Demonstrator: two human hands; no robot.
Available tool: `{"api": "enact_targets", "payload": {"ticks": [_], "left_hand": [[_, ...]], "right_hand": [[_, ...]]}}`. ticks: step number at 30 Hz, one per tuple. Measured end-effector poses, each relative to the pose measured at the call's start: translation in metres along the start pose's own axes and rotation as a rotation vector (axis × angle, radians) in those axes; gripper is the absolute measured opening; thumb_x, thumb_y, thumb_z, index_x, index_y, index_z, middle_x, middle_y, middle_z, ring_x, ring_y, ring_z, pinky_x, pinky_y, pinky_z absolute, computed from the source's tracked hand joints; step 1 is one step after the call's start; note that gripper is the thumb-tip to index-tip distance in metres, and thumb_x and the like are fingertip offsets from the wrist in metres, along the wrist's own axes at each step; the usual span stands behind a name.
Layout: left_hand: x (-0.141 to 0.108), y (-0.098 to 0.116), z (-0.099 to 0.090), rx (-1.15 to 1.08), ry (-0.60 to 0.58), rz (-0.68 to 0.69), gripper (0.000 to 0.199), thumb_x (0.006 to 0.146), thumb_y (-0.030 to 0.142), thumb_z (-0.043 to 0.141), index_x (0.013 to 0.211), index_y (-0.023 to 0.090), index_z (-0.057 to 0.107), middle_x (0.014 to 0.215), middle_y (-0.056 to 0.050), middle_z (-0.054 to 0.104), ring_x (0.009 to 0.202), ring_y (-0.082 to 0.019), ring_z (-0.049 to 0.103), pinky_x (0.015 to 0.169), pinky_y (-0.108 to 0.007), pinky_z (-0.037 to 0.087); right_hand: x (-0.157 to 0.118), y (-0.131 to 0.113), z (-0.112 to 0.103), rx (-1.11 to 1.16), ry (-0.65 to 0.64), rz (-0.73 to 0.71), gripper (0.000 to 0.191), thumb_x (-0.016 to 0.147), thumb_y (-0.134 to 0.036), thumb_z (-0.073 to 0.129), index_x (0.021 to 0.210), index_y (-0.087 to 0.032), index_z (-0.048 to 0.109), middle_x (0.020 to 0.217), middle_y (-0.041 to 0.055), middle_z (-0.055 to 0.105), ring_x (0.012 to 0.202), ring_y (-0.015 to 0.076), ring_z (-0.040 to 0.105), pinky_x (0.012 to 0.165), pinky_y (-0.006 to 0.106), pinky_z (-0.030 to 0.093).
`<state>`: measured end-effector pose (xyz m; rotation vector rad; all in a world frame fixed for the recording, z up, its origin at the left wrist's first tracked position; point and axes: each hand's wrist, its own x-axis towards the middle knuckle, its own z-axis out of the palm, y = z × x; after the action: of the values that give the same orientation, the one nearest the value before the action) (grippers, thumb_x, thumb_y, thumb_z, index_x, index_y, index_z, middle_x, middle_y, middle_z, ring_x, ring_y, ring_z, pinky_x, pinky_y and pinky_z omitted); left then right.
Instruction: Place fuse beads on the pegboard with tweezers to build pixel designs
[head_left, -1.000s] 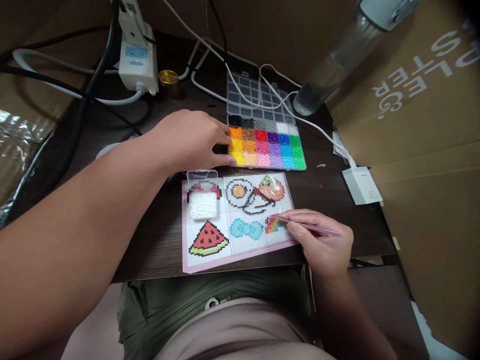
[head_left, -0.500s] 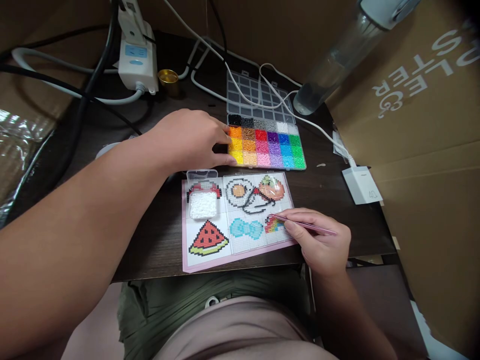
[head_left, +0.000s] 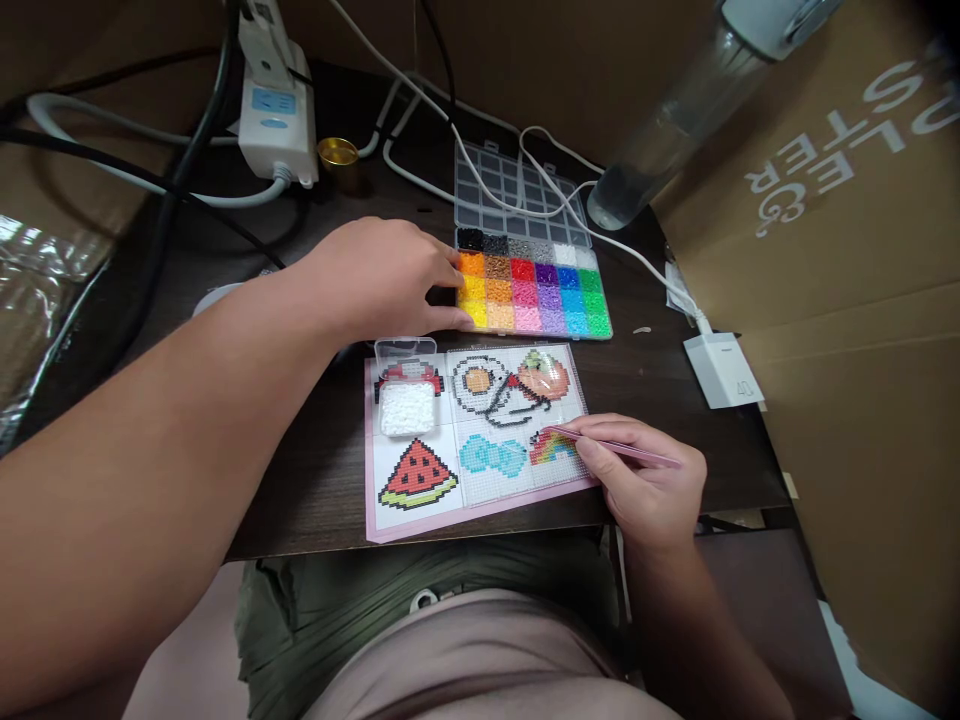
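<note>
My left hand [head_left: 394,280] rests at the left edge of the bead box [head_left: 536,290], its fingertips touching the yellow and orange compartments. Between the thumb and fingers of my right hand [head_left: 649,485] are pink tweezers [head_left: 626,452], their tips over the rainbow [head_left: 551,445] on the clear pegboard [head_left: 491,490]. Patterns of an egg, a peach-like fruit and a blue bow show on or through the board. Left of it, a small box of white beads [head_left: 407,410] sits on the pattern sheet above the watermelon picture [head_left: 418,475].
White cables cross the open lid [head_left: 495,185] of the bead box. A power strip [head_left: 277,120] and a gold cup [head_left: 339,155] stand at the back left. At the right are a clear bottle [head_left: 652,150], a white charger [head_left: 724,370] and cardboard walls [head_left: 847,270].
My right hand and the tweezers have shifted slightly to the right, and more of the rainbow shows. My left hand stays at the bead box.
</note>
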<state>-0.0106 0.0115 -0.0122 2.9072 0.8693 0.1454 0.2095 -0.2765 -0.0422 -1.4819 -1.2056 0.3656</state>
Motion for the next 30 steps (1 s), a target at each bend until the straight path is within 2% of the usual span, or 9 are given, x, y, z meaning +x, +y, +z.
{"api": "enact_targets", "payload": {"ticks": [6, 13, 16, 23, 26, 30], "left_hand": [[0.0, -0.002, 0.002, -0.006, -0.007, -0.003, 0.056, 0.11, 0.074, 0.064, 0.144, 0.042, 0.095, 0.17, 0.005, 0.085, 0.153, -0.033, 0.082, 0.124, -0.044, 0.065], [0.001, 0.004, -0.004, -0.022, -0.07, -0.064, 0.056, 0.108, 0.074, 0.068, 0.145, 0.041, 0.095, 0.178, 0.004, 0.08, 0.162, -0.039, 0.078, 0.131, -0.049, 0.062], [0.001, 0.005, -0.004, -0.01, -0.074, -0.06, 0.058, 0.109, 0.074, 0.066, 0.146, 0.039, 0.094, 0.179, 0.003, 0.08, 0.162, -0.04, 0.078, 0.129, -0.05, 0.063], [0.0, 0.006, -0.004, 0.015, -0.069, -0.046, 0.056, 0.111, 0.071, 0.065, 0.148, 0.04, 0.094, 0.18, 0.003, 0.079, 0.159, -0.036, 0.08, 0.126, -0.046, 0.063], [0.0, 0.01, -0.009, 0.008, -0.093, -0.067, 0.055, 0.111, 0.068, 0.068, 0.148, 0.037, 0.094, 0.18, 0.001, 0.079, 0.16, -0.038, 0.079, 0.128, -0.049, 0.062], [0.0, 0.016, -0.014, 0.031, -0.135, -0.077, 0.059, 0.116, 0.07, 0.062, 0.156, 0.037, 0.09, 0.181, 0.0, 0.078, 0.159, -0.036, 0.076, 0.13, -0.053, 0.062]], "right_hand": [[-0.001, 0.0, -0.001, 0.029, -0.035, -0.045, 0.027, 0.093, -0.006, 0.092, 0.094, -0.031, 0.101, 0.094, 0.0032, 0.099, 0.081, 0.0268, 0.098, 0.077, 0.034, 0.082], [0.0, -0.002, 0.001, 0.0, -0.026, -0.029, 0.023, 0.092, -0.009, 0.092, 0.09, -0.03, 0.101, 0.09, 0.0047, 0.098, 0.078, 0.0287, 0.097, 0.072, 0.036, 0.082], [0.0, -0.003, 0.001, -0.015, -0.022, -0.019, 0.022, 0.093, -0.01, 0.091, 0.089, -0.03, 0.101, 0.089, 0.0054, 0.098, 0.078, 0.0292, 0.097, 0.071, 0.037, 0.082], [-0.002, -0.001, 0.0, -0.003, -0.025, -0.036, 0.028, 0.094, -0.005, 0.09, 0.094, -0.03, 0.102, 0.092, 0.0037, 0.098, 0.081, 0.0272, 0.098, 0.076, 0.033, 0.082], [-0.003, 0.001, -0.001, 0.0, -0.029, -0.035, 0.028, 0.094, -0.005, 0.091, 0.095, -0.03, 0.102, 0.094, 0.0037, 0.099, 0.082, 0.0267, 0.098, 0.076, 0.033, 0.081], [-0.005, 0.002, -0.002, -0.004, -0.024, -0.038, 0.028, 0.095, -0.005, 0.091, 0.094, -0.031, 0.101, 0.093, 0.003, 0.099, 0.081, 0.0256, 0.098, 0.074, 0.03, 0.08]]}}
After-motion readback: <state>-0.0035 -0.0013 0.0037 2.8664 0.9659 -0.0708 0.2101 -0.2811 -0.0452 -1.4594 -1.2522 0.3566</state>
